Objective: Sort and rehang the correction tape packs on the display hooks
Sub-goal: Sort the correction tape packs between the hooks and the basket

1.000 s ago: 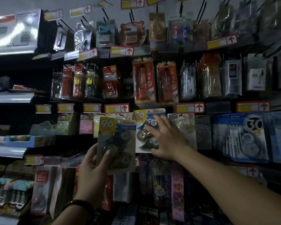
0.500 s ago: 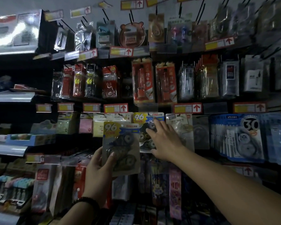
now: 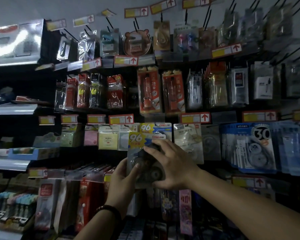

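Two hands grip one pack [image 3: 137,139], upright: left hand [image 3: 124,182] at lower edge, right hand [image 3: 173,168] across front. Hung pack [image 3: 160,129] lies just above-right (hook hidden).

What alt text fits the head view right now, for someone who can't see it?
The left hand and right hand hold a "96" correction tape pack up before a dim shop display wall, just in front of a matching pack hanging there. Blue "30" tape packs hang to the right, with red-arrow price tags between the rows.
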`<state>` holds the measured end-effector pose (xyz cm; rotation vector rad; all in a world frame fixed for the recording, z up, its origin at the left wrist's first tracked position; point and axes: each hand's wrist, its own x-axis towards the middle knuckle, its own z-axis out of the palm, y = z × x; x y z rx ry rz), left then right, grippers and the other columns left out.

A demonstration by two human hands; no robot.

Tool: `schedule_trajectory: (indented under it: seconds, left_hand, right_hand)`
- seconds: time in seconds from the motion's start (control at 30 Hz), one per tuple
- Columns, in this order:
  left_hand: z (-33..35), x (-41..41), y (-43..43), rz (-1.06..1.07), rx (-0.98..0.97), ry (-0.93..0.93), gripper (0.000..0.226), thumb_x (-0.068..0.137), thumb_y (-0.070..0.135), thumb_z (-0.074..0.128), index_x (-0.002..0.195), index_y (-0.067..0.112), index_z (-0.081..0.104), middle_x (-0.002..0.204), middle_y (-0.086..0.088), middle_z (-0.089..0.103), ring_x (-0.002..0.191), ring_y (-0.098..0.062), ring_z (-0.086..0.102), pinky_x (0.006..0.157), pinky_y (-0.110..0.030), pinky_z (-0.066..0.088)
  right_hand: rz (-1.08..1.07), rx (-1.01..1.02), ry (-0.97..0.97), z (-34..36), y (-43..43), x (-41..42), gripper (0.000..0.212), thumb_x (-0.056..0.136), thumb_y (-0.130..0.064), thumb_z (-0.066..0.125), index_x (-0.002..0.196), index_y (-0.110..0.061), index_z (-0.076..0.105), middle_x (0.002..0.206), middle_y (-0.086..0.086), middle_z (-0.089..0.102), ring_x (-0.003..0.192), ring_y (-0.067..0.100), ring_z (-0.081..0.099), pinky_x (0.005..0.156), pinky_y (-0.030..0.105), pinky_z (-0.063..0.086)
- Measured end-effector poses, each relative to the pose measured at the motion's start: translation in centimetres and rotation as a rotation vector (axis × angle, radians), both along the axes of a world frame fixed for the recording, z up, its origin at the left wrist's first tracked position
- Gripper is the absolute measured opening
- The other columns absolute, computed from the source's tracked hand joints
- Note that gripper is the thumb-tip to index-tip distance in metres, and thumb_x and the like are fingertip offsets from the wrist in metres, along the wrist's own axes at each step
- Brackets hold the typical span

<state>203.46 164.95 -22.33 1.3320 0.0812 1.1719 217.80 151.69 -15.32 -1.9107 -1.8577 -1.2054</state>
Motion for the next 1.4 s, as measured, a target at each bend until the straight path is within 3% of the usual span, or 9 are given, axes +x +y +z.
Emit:
schedule_trajectory:
  seconds: [0.2,0.3,0.47,0.67,0.9,1.03,1.2,1.3,1.4]
  left_hand:
    - [-0.3,0.2,0.9,0.244,0.108,0.124,0.057,0.094,0.008,0.079,0.141,0.028,0.054,0.119,0.011,0.066,0.099,-0.003,0.07,0.062,-0.007,0.055]
    - [-0.8,0.3,1.0,0.262,0.174,0.193,0.052,0.095,0.009,0.077,0.139,0.027,0.057,0.127,0.005,0.067,0.097,-0.006,0.074,0.064,-0.009,0.055]
    - [-1.2,0.0,1.2,0.315,0.241,0.246,0.046,0.096,0.015,0.077,0.137,0.029,0.062,0.133,0.008,0.068,0.114,-0.014,0.07,0.08,-0.019,0.053]
    - [-1.5,-0.4,0.9,0.413,0.316,0.211,0.034,0.095,0.009,0.077,0.116,0.036,0.07,0.118,0.017,0.072,0.107,-0.006,0.072,0.089,-0.026,0.059]
    - [-1.9,-0.1,0.4,0.451,0.327,0.177,0.026,0.094,0.008,0.078,0.101,0.033,0.071,0.105,0.012,0.076,0.09,-0.004,0.074,0.074,-0.024,0.061]
    - [-2.2,-0.2,0.1,0.468,0.335,0.176,0.025,0.093,0.01,0.079,0.094,0.034,0.071,0.101,0.008,0.077,0.082,-0.006,0.072,0.063,-0.025,0.055]
    - [-3.3,-0.7,-0.8,0.498,0.424,0.223,0.033,0.092,0.007,0.079,0.09,0.038,0.069,0.1,0.016,0.074,0.091,0.004,0.071,0.071,-0.012,0.053]
    - [-4.8,-1.3,-1.6,0.494,0.491,0.278,0.039,0.092,0.006,0.076,0.094,0.043,0.066,0.101,0.022,0.068,0.092,0.0,0.068,0.074,-0.017,0.052]
    - [-7.8,-1.8,-2.7,0.446,0.591,0.409,0.033,0.094,0.011,0.071,0.096,0.043,0.062,0.101,0.021,0.065,0.092,-0.004,0.066,0.077,-0.031,0.057]
  right_hand:
    - [-0.17,-0.013,-0.045,1.5,1.6,0.8,0.114,0.07,-0.073,0.072,0.164,-0.024,0.03,0.162,0.014,0.029,0.15,0.035,0.027,0.12,0.05,0.037]
    - [-0.268,-0.017,-0.053,2.1,2.4,1.4,0.112,0.073,-0.068,0.073,0.165,-0.024,0.026,0.166,0.017,0.024,0.153,0.038,0.021,0.123,0.052,0.029]
    - [-0.37,0.029,-0.059,3.0,3.1,1.8,0.11,0.078,-0.063,0.073,0.166,-0.021,0.023,0.168,0.021,0.018,0.154,0.042,0.015,0.121,0.057,0.031]
    - [-0.393,0.002,-0.111,4.0,3.1,2.3,0.11,0.074,-0.063,0.076,0.164,-0.022,0.027,0.165,0.021,0.023,0.151,0.04,0.02,0.118,0.053,0.036]
    - [-0.395,-0.096,-0.136,5.2,2.7,1.9,0.107,0.073,-0.073,0.07,0.162,-0.026,0.033,0.168,0.016,0.023,0.154,0.038,0.018,0.122,0.052,0.028]
    - [-0.414,-0.085,-0.126,4.9,3.0,1.1,0.103,0.073,-0.066,0.075,0.159,-0.025,0.037,0.163,0.018,0.027,0.15,0.039,0.024,0.118,0.053,0.033]
    - [-0.416,-0.077,-0.059,4.0,3.5,0.5,0.092,0.083,-0.044,0.079,0.158,-0.02,0.034,0.167,0.022,0.015,0.151,0.042,0.02,0.117,0.051,0.035]
    - [-0.358,-0.066,-0.011,3.1,2.2,-0.2,0.076,0.088,-0.035,0.073,0.154,-0.017,0.042,0.172,0.023,0.004,0.157,0.043,0.012,0.124,0.052,0.028]
    - [-0.243,-0.046,0.003,-0.4,-0.2,-1.4,0.055,0.088,-0.034,0.069,0.139,-0.015,0.058,0.162,0.021,0.032,0.148,0.039,0.032,0.118,0.05,0.037]
